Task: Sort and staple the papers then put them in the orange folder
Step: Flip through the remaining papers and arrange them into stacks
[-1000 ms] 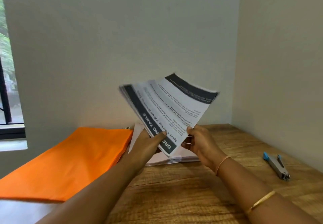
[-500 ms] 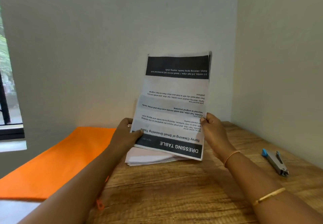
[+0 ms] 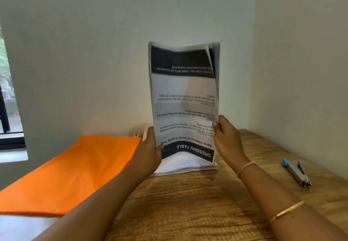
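I hold a small set of printed sheets upright and upside down, its "DRESSING TABLE" heading at the bottom. My left hand grips the left edge low down; my right hand pinches the right edge a little higher. The sheets bow in the middle and their top right corners fan apart. Below them a white paper stack lies on the wooden table. The orange folder lies flat to the left. A grey stapler with a blue end rests at the right.
White walls meet in a corner just behind the stack and close off the table's right side. A window with a dark frame is at the far left. Gold bangles circle my right wrist and forearm.
The sheets went from fanned and tilted right to gathered upright between both hands. They now stand higher and bow slightly, their top corners spreading.
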### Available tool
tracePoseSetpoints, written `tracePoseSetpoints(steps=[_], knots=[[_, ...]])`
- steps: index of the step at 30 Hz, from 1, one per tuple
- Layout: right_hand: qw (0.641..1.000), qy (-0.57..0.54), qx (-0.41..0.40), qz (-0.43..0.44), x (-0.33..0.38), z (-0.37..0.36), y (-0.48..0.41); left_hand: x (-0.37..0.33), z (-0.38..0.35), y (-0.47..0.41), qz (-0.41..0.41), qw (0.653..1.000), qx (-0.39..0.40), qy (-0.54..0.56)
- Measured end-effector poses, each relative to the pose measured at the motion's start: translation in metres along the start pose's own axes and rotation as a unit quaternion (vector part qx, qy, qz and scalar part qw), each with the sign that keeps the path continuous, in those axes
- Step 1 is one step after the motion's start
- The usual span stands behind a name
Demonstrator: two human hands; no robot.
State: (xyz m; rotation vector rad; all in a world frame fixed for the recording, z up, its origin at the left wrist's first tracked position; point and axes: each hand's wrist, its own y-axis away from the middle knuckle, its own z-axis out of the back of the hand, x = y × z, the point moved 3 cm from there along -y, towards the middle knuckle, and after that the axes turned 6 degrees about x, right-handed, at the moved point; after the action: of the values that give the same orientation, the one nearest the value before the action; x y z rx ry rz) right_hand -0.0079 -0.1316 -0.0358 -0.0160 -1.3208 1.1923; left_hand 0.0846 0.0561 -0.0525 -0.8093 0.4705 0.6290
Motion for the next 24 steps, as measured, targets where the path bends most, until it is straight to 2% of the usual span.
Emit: tracePoseSetpoints(steps=[2, 5, 8, 13, 16, 18, 21, 24], knots=[[0.998, 0.025, 0.048, -0.040, -0.007, -0.005, -0.001, 0.006, -0.003, 0.001, 0.049, 0.998, 0.031, -0.014], [0.995, 0.018, 0.064, -0.079, -0.013, -0.006, -0.002, 0.012, -0.002, 0.001, 0.095, 0.995, 0.037, -0.013], [0.993, -0.003, 0.069, -0.100, -0.014, -0.004, -0.002, 0.016, -0.003, -0.001, 0.109, 0.993, 0.048, -0.013], [0.976, -0.013, 0.139, -0.168, -0.023, -0.008, 0.002, 0.016, -0.001, -0.002, 0.105, 0.993, 0.052, 0.032], [0.973, -0.045, 0.131, -0.182, -0.025, -0.003, 0.000, 0.023, 0.010, -0.007, 0.103, 0.988, 0.077, 0.088], [0.968, -0.096, 0.122, -0.198, -0.024, 0.002, -0.003, 0.030, 0.018, -0.008, 0.113, 0.973, 0.111, 0.165], [0.951, -0.185, 0.114, -0.221, -0.024, 0.007, -0.005, 0.032, 0.023, -0.004, 0.143, 0.924, 0.159, 0.318], [0.933, -0.244, 0.121, -0.237, -0.024, 0.007, -0.004, 0.030, 0.027, -0.002, 0.170, 0.886, 0.157, 0.402]])
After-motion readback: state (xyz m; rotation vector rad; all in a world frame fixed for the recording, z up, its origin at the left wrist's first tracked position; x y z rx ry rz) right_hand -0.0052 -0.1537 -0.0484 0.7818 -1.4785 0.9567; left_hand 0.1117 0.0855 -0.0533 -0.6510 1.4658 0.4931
